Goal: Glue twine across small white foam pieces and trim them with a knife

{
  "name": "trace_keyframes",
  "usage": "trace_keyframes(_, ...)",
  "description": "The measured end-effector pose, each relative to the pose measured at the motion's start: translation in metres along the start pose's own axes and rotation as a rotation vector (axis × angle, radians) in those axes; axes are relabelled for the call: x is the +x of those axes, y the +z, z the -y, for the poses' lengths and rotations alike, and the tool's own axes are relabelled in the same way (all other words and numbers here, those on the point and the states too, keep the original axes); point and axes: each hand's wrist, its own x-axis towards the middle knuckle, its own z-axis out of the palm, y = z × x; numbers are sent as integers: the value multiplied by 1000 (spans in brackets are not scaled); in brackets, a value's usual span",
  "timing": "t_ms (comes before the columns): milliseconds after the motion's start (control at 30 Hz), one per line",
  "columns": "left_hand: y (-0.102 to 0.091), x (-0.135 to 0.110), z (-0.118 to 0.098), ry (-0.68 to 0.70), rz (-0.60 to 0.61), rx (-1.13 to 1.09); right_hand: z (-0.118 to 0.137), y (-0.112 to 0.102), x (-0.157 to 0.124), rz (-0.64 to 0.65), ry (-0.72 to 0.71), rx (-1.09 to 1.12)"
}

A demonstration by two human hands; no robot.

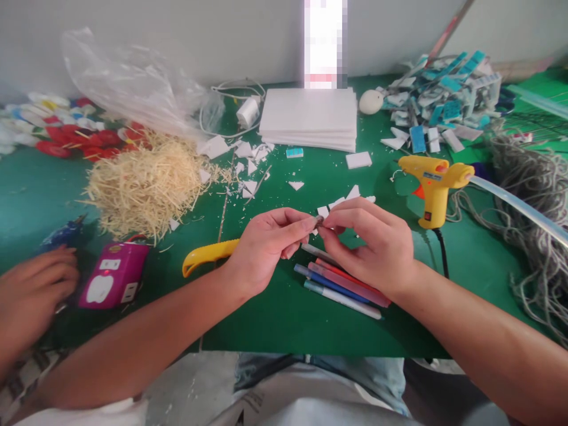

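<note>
Between the fingertips of both hands is a small dark brownish-grey piece [318, 221], too small to name. My left hand [270, 245] pinches it from the left with thumb and forefinger. From the other side my right hand [370, 239] pinches it too. Under my right hand lie several pens, among them a white one [341, 300] and a blue one [331, 283]. A yellow cutter knife [208, 254] rests beside my left wrist. White foam scraps [323, 211] lie just beyond the fingertips.
A yellow glue gun [435, 189] stands at right near grey yarn [532, 213]. Behind are stacked white foam sheets [306, 118] and blue-white pieces [448, 106]. Straw shreds [142, 183], a magenta power socket [115, 275] and another person's hand [38, 290] are at left.
</note>
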Motion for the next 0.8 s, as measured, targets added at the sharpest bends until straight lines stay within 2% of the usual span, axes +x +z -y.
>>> trace_keyframes(133, -1, 0, 2, 60, -22, 51, 2, 0, 2, -2, 35, 28)
trace_keyframes(333, -3, 0, 1, 169, -71, 106, 3, -3, 4, 3, 165, 114)
trace_keyframes(533, -2, 0, -1, 200, -95, 100, -1, -4, 2, -48, 298, 237)
trace_keyframes(667, -2, -1, -3, 213, -86, 101, -5, -2, 0, 24, 357, 262)
trace_keyframes(800, -3, 0, -1, 226, -72, 90, -6, -1, 1, 102, 319, 215)
